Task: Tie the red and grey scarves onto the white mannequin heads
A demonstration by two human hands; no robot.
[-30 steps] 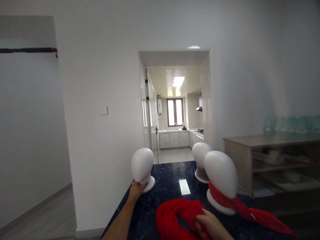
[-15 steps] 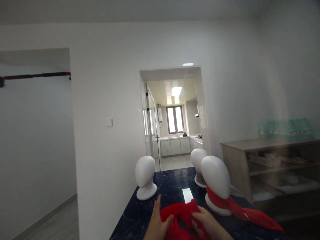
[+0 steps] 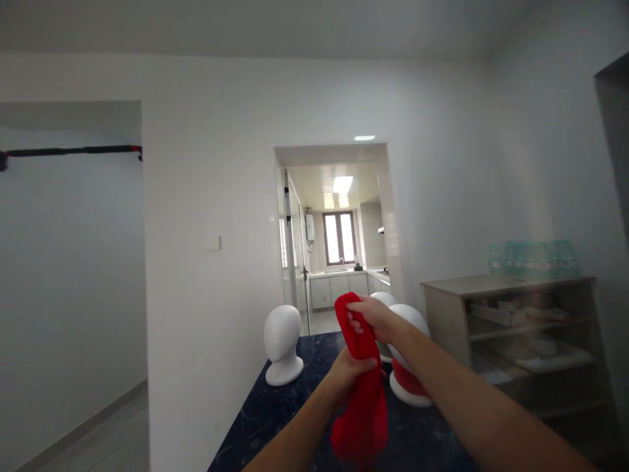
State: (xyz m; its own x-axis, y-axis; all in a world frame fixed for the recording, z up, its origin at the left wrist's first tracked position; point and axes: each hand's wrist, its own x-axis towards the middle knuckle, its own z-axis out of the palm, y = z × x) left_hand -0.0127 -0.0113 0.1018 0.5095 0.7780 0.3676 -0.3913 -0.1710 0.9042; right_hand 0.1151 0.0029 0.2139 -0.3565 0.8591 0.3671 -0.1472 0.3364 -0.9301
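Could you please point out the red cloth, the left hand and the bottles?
Red cloth (image 3: pixel 364 396): head view, part below the grip.
Left hand (image 3: pixel 346 371): head view, near thumb base.
Bottles (image 3: pixel 536 261): head view, middle of the group.

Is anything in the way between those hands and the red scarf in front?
Nothing visible: the right hand grips the upper end of the red scarf, and the left hand holds it lower down. The nearby white mannequin head stands off to the left, apart from both hands.
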